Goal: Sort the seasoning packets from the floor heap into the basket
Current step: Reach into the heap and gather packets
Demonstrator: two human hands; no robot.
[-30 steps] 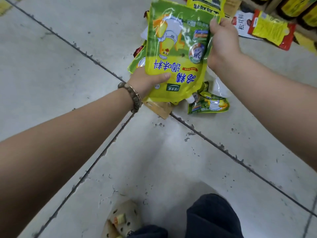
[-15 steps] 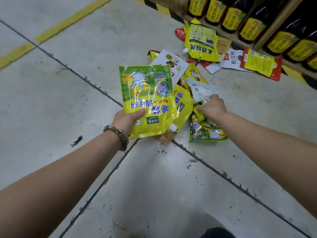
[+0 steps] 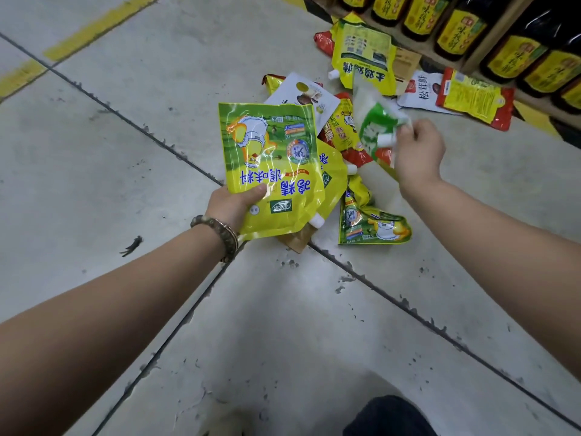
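Left hand [image 3: 234,204], thumb curled over the lower edge, grips a yellow-green spouted pouch [image 3: 270,158] above the near side of the floor heap [image 3: 371,226]. Right hand [image 3: 418,152] pinches a blurred green-and-white pouch [image 3: 374,121] by its capped corner, over the heap's middle. These glossy, soft-walled pouches probably flex and slip, so a sealed edge or spout corner gives the surest hold.

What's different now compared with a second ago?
The right hand let go of the yellow-green chicken-seasoning pouch, reached down to the floor heap and has lifted out a green-and-white packet, which it pinches. The left hand still grips the pouch; the rest of the heap lies as before.
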